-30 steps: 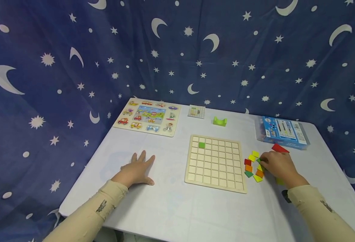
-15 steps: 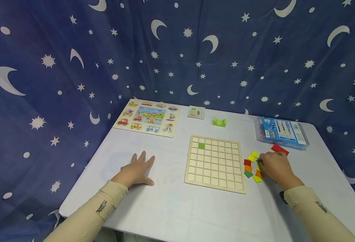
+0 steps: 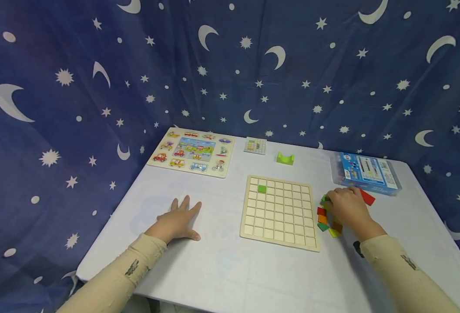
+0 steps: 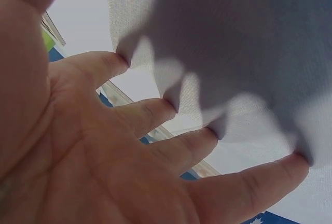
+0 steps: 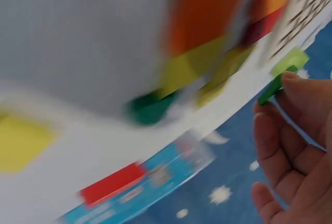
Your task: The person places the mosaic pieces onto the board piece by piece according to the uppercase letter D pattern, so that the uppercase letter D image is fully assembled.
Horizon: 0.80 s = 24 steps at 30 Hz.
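Observation:
My right hand (image 3: 348, 208) pinches a small green tile (image 5: 271, 90) between thumb and fingertips, held above the loose tiles just right of the wooden grid board (image 3: 245, 213). Under and beside that hand lie an orange tile (image 3: 322, 219), a red tile (image 3: 321, 211) and a dark green tile (image 3: 323, 227); other yellow ones are partly hidden by it. One green square (image 3: 262, 189) sits in a cell near the board's upper left. With fingers spread, my left hand (image 3: 176, 221) rests on the white tabletop; its fingertips touch the cloth in the left wrist view.
Behind the board stand a lime-green holder (image 3: 285, 159) and a small pattern card (image 3: 255, 145). A picture puzzle board (image 3: 230, 148) lies at the back left. At the back right are a blue-labelled box (image 3: 364, 171) and a red piece (image 3: 367, 198).
The right hand has lifted the green tile from the loose pieces and moved slightly left and away from me, towards the board. The left hand stays put.

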Available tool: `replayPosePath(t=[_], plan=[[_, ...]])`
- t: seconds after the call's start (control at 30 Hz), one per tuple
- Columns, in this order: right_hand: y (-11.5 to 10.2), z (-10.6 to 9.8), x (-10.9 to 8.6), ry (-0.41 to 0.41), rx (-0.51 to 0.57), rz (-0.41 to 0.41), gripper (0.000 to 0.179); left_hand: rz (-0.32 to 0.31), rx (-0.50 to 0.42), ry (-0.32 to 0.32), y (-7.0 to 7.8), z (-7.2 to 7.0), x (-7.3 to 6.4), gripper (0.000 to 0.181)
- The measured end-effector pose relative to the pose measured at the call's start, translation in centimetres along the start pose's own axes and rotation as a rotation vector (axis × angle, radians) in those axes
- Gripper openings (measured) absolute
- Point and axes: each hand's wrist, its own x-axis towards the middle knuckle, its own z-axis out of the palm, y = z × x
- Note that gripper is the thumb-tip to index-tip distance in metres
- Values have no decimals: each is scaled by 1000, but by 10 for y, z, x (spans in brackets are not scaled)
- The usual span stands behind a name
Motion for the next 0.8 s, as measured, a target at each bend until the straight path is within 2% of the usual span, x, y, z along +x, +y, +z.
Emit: replayPosePath(t=[0.23, 0.37, 0.57, 0.8], plan=[[-52, 8, 40, 157, 40, -211, 18, -3, -7, 1, -3, 2, -1, 106], [-81, 12, 61, 177, 19, -304, 12, -3, -16, -6, -2, 1, -2, 105], [-100, 14, 77, 131, -17, -340, 8, -1, -13, -8, 2, -1, 0, 105], [-108, 14, 83, 135, 27, -376, 5, -22, -16, -13, 2, -3, 2, 106]])
